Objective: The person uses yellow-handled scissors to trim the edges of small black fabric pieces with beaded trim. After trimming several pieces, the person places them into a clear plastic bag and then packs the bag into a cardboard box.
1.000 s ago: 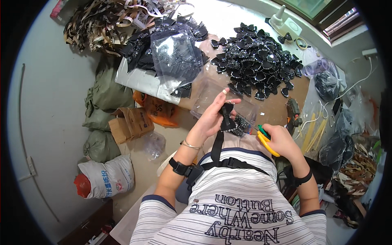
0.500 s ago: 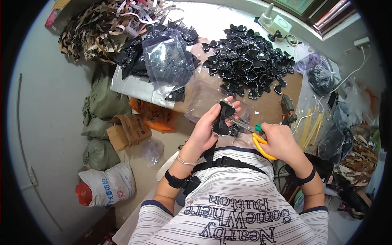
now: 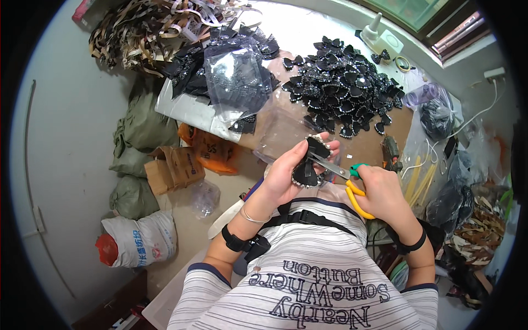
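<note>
My left hand [image 3: 289, 170] holds a black bow [image 3: 307, 171] edged with pearl-like beads, its fingers behind it and the thumb at its side. In my right hand [image 3: 383, 192] is a pair of scissors [image 3: 353, 197] with yellow and green handles. The blades point left, and their tips touch or lie just over the middle of the bow. Whether the blades are on a thread or strip there is too small to tell.
A heap of black beaded bows [image 3: 346, 91] covers the table's far middle. Left of it, a clear plastic bag [image 3: 236, 74] lies on black pieces. A glue gun [image 3: 391, 153] rests at the right, near a white cord [image 3: 467, 129]. A cardboard box [image 3: 175, 169] stands on the floor.
The bow in my left hand has turned so its face shows more broadly. My right hand and scissors have stayed close to it. The whole view has shifted slightly.
</note>
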Demonstrator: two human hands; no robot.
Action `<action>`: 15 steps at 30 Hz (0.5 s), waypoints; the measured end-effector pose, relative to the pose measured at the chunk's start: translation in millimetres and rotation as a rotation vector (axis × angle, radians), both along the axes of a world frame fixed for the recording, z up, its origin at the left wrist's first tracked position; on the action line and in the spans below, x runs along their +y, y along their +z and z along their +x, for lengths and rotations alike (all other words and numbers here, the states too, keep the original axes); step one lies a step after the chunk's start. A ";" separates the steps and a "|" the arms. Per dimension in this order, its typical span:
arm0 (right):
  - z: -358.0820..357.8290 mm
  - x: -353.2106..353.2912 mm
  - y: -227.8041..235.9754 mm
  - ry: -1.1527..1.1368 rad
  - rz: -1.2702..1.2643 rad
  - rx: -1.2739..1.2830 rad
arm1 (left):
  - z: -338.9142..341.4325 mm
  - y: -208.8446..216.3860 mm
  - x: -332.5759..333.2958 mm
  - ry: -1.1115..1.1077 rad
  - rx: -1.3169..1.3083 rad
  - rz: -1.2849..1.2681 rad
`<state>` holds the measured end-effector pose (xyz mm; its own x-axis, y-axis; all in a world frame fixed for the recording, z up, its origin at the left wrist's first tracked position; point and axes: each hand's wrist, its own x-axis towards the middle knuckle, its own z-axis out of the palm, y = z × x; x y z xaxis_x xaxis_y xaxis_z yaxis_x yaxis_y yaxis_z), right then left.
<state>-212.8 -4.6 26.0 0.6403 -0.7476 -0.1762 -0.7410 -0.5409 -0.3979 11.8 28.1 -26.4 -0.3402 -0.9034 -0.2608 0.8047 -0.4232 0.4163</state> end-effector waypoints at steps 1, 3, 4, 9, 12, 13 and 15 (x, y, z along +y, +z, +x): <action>0.1 -0.1 0.5 0.012 -0.030 -0.012 | 0.7 2.5 -0.3 -0.011 0.039 0.028; -1.0 -1.6 1.6 0.037 -0.089 -0.037 | 2.7 6.8 -1.7 -0.034 0.117 0.083; -1.7 -2.6 2.3 0.047 -0.100 -0.034 | 3.1 8.3 -1.9 -0.058 0.077 0.069; -4.6 -11.0 7.9 0.100 -0.048 -0.027 | 8.1 16.7 -5.6 -0.149 -0.067 0.033; -7.4 -15.5 8.5 0.124 0.022 -0.021 | 12.0 19.0 -8.9 -0.197 -0.089 0.078; -8.7 -16.3 7.1 0.127 0.030 -0.028 | 12.7 19.3 -10.2 -0.213 -0.092 0.084; -11.2 -17.4 2.7 0.133 0.047 -0.042 | 13.7 19.5 -13.0 -0.245 -0.097 0.097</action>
